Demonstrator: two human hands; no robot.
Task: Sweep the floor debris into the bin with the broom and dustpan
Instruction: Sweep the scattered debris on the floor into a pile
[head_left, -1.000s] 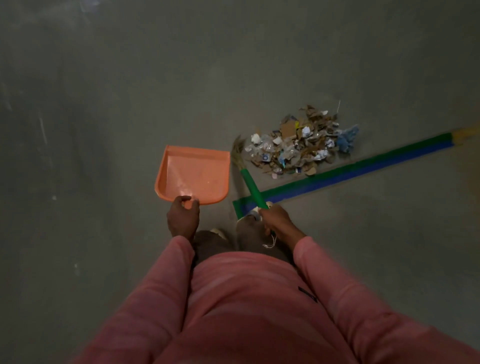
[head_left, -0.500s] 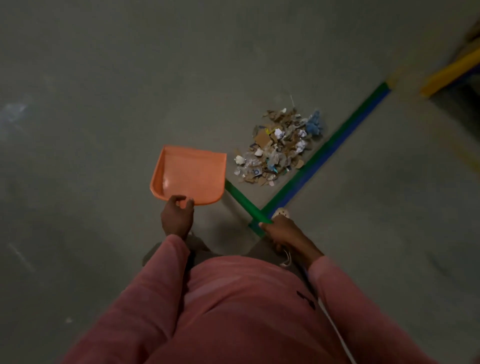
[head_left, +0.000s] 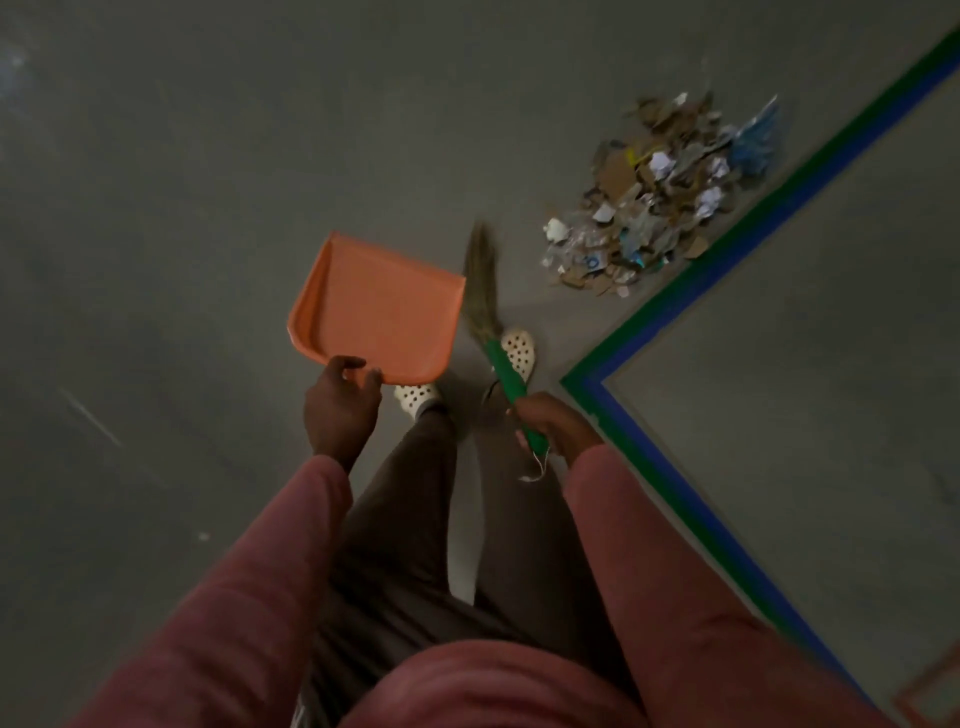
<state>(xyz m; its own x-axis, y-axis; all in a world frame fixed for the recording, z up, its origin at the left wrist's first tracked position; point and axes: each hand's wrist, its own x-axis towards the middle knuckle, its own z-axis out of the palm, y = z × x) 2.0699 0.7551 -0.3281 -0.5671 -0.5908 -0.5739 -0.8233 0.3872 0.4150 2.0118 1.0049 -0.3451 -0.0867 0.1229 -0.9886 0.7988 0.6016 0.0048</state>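
Orange dustpan (head_left: 376, 312), green-handled broom (head_left: 506, 371), pink sleeves (head_left: 675, 571) — green-and-blue floor tape (head_left: 727, 254), white perforated clogs (head_left: 517, 351).

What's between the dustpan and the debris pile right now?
In the head view, only the broom bristles beside the dustpan, then bare floor up to the debris pile.

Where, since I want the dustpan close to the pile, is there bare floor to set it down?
Bare floor lies between the debris pile and the dustpan, past the broom tip, and widely left of the dustpan. Crowded: the pile's right edge runs close along the tape line, and the shoes sit under the broom.
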